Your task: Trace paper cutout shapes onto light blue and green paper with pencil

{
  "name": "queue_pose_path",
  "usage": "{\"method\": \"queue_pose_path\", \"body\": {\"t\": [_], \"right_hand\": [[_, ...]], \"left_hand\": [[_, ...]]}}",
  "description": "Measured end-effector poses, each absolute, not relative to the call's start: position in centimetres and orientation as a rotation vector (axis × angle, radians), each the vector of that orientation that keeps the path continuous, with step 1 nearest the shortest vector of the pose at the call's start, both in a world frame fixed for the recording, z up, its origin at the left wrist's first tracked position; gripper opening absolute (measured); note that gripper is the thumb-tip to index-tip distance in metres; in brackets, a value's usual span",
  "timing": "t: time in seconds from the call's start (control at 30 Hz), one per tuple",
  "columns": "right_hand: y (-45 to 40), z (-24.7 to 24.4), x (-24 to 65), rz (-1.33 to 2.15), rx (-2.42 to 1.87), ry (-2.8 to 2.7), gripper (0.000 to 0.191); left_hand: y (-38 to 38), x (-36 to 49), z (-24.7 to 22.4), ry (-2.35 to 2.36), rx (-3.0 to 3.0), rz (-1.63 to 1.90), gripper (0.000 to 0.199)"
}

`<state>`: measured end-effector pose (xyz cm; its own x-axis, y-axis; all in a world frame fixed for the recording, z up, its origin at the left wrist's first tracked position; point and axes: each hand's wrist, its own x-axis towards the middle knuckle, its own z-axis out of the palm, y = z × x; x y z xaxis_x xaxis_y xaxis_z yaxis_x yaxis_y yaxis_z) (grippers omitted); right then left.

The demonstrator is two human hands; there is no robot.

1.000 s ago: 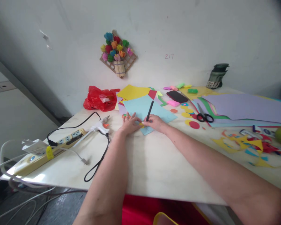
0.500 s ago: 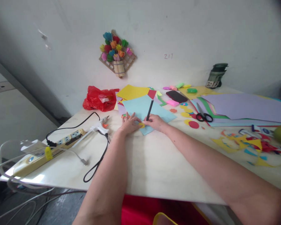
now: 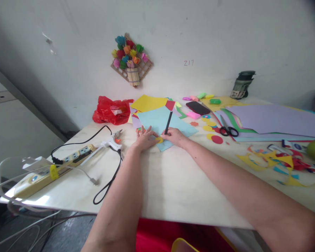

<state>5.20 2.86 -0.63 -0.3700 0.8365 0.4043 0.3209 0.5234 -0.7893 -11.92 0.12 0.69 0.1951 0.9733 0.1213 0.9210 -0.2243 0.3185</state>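
Observation:
A sheet of light blue paper (image 3: 157, 120) lies on the table, one corner toward me. On its near part rests a small yellow paper circle (image 3: 159, 140). My left hand (image 3: 145, 138) lies beside the circle with its fingers spread, the fingertips at the circle's left edge on the paper. Gripped in my right hand (image 3: 174, 136) is a black pen (image 3: 168, 122), held upright with its lower end at the circle's right side. The pen's tip is hidden by my fingers. A red paper piece (image 3: 170, 105) lies at the blue sheet's far edge.
Scissors (image 3: 229, 131) lie by stacked coloured sheets (image 3: 278, 119) at right, near paper circles (image 3: 216, 139) and scraps (image 3: 273, 162). A phone (image 3: 198, 107) sits behind. At left are a hot glue gun (image 3: 112, 141), a power strip (image 3: 60, 168) with cables, and a red plastic bag (image 3: 111, 112).
Almost nothing differs. My right hand and the pen have shifted very slightly at the yellow circle; my left hand stays in place.

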Motion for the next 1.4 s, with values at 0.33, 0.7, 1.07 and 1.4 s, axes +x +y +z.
{"method": "queue_pose_path", "body": {"t": [0.33,0.7,1.07,1.4], "right_hand": [[3.0,-0.6,5.1,0.775,-0.985,-1.904,0.017],[3.6,-1.0,5.1,0.719,-1.011,-1.87,0.023],[4.3,-1.4,4.8,0.641,-1.083,-1.877,0.025],[4.3,-1.3,4.5,0.585,-1.135,-1.937,0.024]], "left_hand": [[0.2,-12.0,0.5,1.841,2.319,0.441,0.033],[0.2,-11.9,0.6,1.859,2.317,0.418,0.031],[0.5,-12.3,0.2,1.823,2.343,0.448,0.034],[0.4,-12.2,0.4,1.826,2.322,0.435,0.033]]}}
